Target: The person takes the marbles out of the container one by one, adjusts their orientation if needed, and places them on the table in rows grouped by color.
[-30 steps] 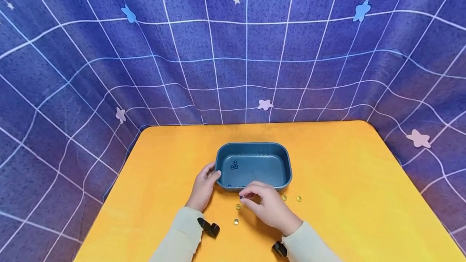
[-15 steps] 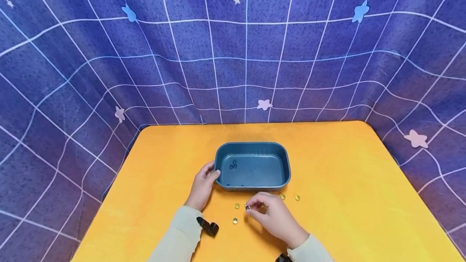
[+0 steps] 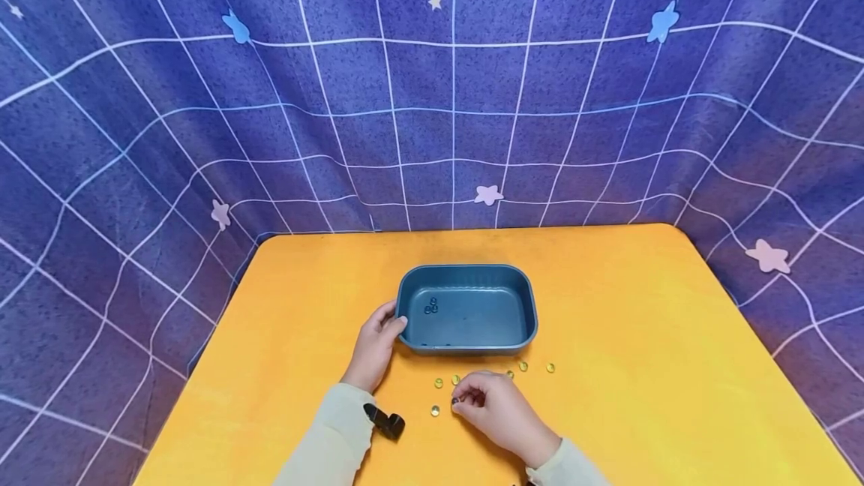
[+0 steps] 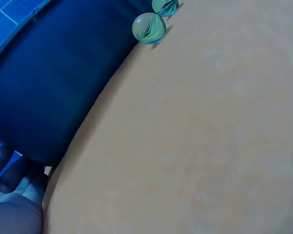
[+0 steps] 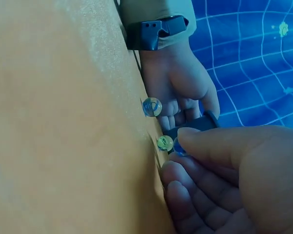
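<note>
A dark blue plastic basin point(image 3: 482, 313) sits on the table, with several dark marbles point(image 3: 432, 308) at its left inside. My left hand point(image 3: 373, 351) holds the basin's left end, its thumb over the rim and the fingers along the outer side. In front of the basin, my right hand point(image 3: 502, 415) pinches a blue marble point(image 5: 179, 147) between thumb and fingers, low over the table. Beside those fingertips lie a clear marble point(image 3: 435, 411) and a yellow-green marble point(image 3: 439, 382). Another yellow-green marble point(image 3: 455, 379) lies just beyond the right hand.
More yellow-green marbles point(image 3: 550, 367) lie loose on the yellow tabletop point(image 3: 628, 321) by the basin's near right corner. A patterned blue curtain point(image 3: 452, 133) surrounds the table's back and sides. A black strap point(image 3: 385, 421) is on my left wrist.
The right hand has drawn back from the basin's near rim toward me, still pinching the blue marble. Yellow-green marbles that it covered now show. The left hand and basin stay put.
</note>
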Demonstrator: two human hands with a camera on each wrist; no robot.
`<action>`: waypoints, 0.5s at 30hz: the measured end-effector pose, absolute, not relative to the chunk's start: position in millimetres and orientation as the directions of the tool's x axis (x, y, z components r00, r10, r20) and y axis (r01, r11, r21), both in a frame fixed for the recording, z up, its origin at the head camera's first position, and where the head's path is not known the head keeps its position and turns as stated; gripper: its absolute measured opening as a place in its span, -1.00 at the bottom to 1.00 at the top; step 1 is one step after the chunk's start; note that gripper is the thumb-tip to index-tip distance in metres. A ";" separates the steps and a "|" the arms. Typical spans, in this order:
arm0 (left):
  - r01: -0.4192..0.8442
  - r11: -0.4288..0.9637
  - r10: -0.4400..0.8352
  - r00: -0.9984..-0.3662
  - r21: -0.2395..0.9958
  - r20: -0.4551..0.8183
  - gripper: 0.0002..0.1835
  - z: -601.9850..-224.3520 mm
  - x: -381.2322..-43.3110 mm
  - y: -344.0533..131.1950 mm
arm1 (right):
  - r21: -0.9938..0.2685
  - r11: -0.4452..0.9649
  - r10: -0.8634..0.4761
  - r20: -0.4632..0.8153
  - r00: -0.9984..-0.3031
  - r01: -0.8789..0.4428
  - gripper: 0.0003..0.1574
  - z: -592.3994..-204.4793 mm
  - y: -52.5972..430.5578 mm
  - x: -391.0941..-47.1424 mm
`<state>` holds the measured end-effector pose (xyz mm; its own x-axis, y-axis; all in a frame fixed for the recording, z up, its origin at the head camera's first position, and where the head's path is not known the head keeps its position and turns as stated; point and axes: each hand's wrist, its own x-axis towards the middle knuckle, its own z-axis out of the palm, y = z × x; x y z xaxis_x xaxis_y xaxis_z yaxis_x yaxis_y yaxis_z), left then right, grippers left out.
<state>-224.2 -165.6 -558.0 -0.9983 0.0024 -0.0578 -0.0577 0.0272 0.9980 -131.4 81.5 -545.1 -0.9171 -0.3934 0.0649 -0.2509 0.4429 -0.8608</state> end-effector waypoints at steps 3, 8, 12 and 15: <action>-0.050 0.037 0.001 -0.999 0.998 -0.050 -0.52 -556.9 -223.0 -165.1 | -0.863 0.437 -0.392 0.073 -0.917 -0.255 -0.88 -546.7 81.7 -132.0; -0.045 0.032 -0.002 -0.999 0.998 -0.045 -0.53 -556.7 -222.8 -165.0 | -0.865 0.430 -0.415 0.064 -0.908 -0.258 -0.86 -548.9 82.1 -133.5; -0.047 0.019 0.000 -0.999 0.999 -0.047 -0.54 -557.6 -222.9 -165.2 | -0.861 0.431 -0.427 0.070 -0.902 -0.271 -0.83 -550.5 82.5 -133.5; -0.046 0.012 0.003 -0.999 0.999 -0.046 -0.54 -557.8 -222.8 -165.2 | -0.850 0.440 -0.431 0.084 -0.898 -0.290 -0.80 -550.6 82.7 -133.3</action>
